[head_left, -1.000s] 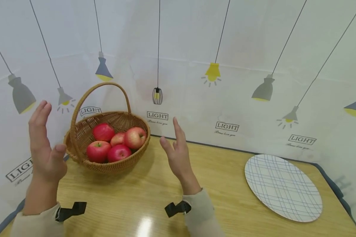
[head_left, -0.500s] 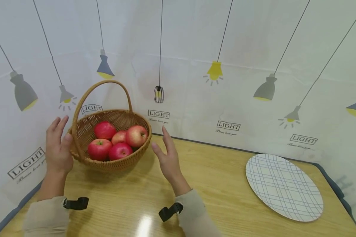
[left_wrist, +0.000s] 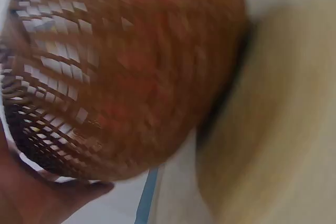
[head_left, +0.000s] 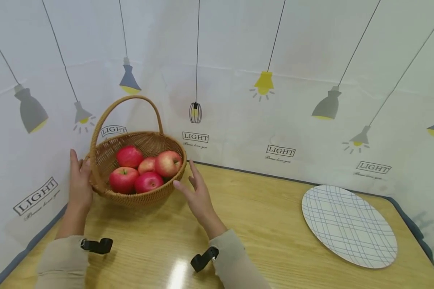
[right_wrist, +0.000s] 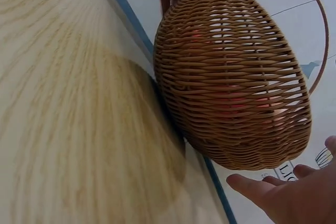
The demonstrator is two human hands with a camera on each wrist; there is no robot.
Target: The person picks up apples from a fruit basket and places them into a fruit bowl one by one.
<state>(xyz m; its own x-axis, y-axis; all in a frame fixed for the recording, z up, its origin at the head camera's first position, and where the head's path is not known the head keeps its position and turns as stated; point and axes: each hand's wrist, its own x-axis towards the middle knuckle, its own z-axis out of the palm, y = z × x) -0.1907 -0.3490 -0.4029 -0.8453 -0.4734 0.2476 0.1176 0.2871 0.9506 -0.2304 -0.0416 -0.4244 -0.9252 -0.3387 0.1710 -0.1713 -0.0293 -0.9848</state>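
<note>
A brown wicker basket with a tall arched handle stands at the back left of the table, several red apples inside. My left hand is at its left end, fingers pointing up and thumb near the rim. In the left wrist view the left thumb lies close along the woven side. Off the basket's right end is my right hand, fingers extended and thumb spread. The right wrist view shows a small gap between the right thumb and the wicker.
A white oval plate with blue crossing lines lies on the right of the wooden table. Behind runs a white wall covering printed with hanging lamps, close to the basket's back. Each wrist wears a black strap mount.
Both hands have closed in on the basket: the left moved right and down to its left end, the right moved left toward its right side. Basket, apples and plate stay put.
</note>
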